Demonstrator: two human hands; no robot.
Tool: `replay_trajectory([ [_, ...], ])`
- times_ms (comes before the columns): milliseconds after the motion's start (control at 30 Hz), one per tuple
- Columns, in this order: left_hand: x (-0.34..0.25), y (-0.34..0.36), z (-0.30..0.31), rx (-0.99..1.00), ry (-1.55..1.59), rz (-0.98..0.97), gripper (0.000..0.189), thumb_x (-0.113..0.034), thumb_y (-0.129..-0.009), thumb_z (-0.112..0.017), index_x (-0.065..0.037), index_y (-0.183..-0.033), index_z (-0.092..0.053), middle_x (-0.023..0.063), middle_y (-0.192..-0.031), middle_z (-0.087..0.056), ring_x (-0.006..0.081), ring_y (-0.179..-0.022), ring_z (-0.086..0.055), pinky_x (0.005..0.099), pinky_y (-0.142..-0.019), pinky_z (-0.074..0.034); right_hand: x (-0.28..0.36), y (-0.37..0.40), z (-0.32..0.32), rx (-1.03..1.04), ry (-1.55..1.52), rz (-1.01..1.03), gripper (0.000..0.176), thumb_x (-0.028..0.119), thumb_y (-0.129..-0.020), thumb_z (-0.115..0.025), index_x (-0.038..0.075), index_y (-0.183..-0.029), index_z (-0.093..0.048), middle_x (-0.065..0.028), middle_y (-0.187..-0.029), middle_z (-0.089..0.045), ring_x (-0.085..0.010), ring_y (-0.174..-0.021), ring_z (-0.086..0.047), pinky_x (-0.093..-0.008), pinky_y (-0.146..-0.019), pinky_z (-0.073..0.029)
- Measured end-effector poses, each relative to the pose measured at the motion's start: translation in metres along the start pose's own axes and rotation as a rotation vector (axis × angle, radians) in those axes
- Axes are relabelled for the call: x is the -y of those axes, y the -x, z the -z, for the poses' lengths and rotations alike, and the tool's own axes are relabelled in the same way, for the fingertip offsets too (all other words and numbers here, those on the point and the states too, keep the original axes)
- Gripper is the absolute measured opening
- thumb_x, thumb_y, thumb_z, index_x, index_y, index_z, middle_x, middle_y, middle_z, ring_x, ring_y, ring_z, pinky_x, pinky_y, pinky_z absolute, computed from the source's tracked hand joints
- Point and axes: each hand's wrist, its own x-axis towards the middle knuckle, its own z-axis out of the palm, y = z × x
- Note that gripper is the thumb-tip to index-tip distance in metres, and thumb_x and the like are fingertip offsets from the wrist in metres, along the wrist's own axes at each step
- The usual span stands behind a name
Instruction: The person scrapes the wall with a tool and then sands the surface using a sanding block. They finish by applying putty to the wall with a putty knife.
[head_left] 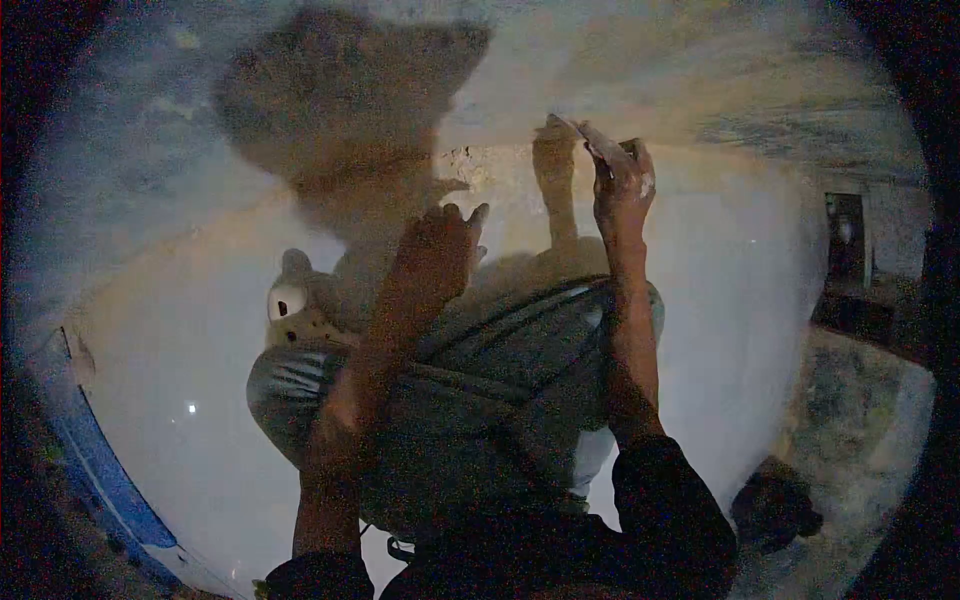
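The right hand (622, 190) is being held raised, closed around a flat pale-bladed scraping tool (598, 145). The blade is being pointed up and to the left, and its tip is being pressed to a pale, rough plastered wall surface (720, 260). Pale smears are being shown on the knuckles of this hand.

The left hand (435, 255) is being held up lower and to the left, open, with the fingers spread and pointing upward. Nothing is being gripped by it. Whether its palm is touching the wall cannot be told.

Dark sleeves (670, 510) are being worn on both forearms. Between the forearms a grey striped cloth bundle (500, 370) is being seen. Just beside its upper left edge a tan shape with a round white eye (290, 305) is being shown; whether it bears any writing cannot be told in the dim light.

A broad dark shadow (340, 100) is being cast on the wall above the left hand. A blue strip (100, 470) is being seen along the lower left edge, and a dark rectangular opening (845, 240) at the far right, well apart from both hands.
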Motion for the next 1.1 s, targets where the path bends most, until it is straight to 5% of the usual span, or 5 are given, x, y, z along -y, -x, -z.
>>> replay_trajectory([
  [267, 0.001, 0.007, -0.007, -0.101, -0.017, -0.004, 0.046, -0.027, -0.093, -0.058, -0.007, -0.134, -0.051, 0.0189, -0.101, -0.061, 0.0325, -0.095, -0.061, 0.0461, -0.081, -0.051, -0.002, 0.007, -0.009, -0.039, 0.158, 0.027, 0.029, 0.004, -0.086, -0.066, 0.013, -0.113, -0.069, -0.0132, -0.078, -0.060, -0.0261, -0.067, -0.055, -0.0372, -0.062, -0.048],
  [400, 0.000, 0.003, -0.010, -0.085, -0.020, -0.023, 0.047, -0.028, -0.093, -0.057, -0.008, -0.135, -0.050, 0.0182, -0.103, -0.061, 0.0324, -0.098, -0.061, 0.0465, -0.084, -0.050, -0.032, 0.029, -0.070, -0.194, -0.868, -0.476, 0.015, 0.007, -0.084, -0.070, 0.005, -0.098, -0.067, -0.0148, -0.079, -0.057, -0.0295, -0.067, -0.054, -0.0344, -0.062, -0.048],
  [467, -0.002, 0.001, -0.008, -0.049, -0.048, 0.006, 0.047, -0.029, -0.094, -0.057, -0.008, -0.135, -0.050, 0.0177, -0.103, -0.060, 0.0322, -0.098, -0.060, 0.0467, -0.085, -0.050, -0.028, 0.020, -0.057, -0.129, -0.005, 0.124, 0.012, 0.004, -0.082, -0.069, 0.006, -0.093, -0.065, -0.0150, -0.080, -0.057, -0.0306, -0.066, -0.054, -0.0350, -0.061, -0.047],
  [967, 0.005, 0.004, -0.007, -0.106, -0.127, -0.042, 0.053, -0.033, -0.093, -0.057, -0.008, -0.138, -0.046, 0.0198, -0.119, -0.059, 0.0347, -0.108, -0.058, 0.0487, -0.089, -0.048, -0.024, 0.023, -0.031, -0.233, -0.049, -0.028, 0.031, 0.008, -0.077, -0.072, 0.015, -0.107, -0.070, -0.0133, -0.077, -0.062, -0.0258, -0.062, -0.049, -0.0380, -0.056, -0.043],
  [1100, 0.021, 0.000, -0.019, 0.017, 0.041, -0.005, 0.054, -0.030, -0.092, -0.059, -0.010, -0.140, -0.044, 0.0213, -0.126, -0.058, 0.0378, -0.119, -0.053, 0.0490, -0.099, -0.044, -0.014, 0.045, -0.042, -0.106, -0.179, -0.321, 0.036, 0.030, -0.084, -0.069, 0.011, -0.113, -0.063, -0.0098, -0.102, -0.065, -0.0245, -0.092, -0.057, -0.0393, -0.076, -0.047],
])
